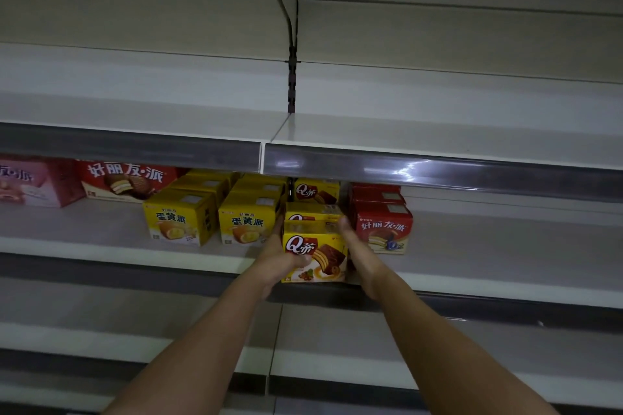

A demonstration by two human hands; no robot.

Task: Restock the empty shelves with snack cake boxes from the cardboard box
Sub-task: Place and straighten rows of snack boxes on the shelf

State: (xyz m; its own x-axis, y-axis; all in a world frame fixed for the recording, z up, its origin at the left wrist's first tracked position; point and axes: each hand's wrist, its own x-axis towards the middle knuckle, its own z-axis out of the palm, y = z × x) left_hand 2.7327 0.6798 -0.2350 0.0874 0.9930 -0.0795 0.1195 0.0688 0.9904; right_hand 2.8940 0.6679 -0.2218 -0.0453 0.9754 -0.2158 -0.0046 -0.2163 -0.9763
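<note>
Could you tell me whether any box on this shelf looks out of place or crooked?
Only the front Q box: it juts past the shelf edge, ahead of its neighbours, held between the left hand and right hand, so not yet seated. The other rows look straight.

Front box (313, 254): at shelf (472, 266) edge, between both hands
Behind it: two like boxes
Left: pie boxes (209, 216)
Right: red boxes (382, 222)

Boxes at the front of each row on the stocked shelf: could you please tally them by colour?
Pink box: 1
Red boxes: 2
Yellow boxes: 3
Total: 6
</note>
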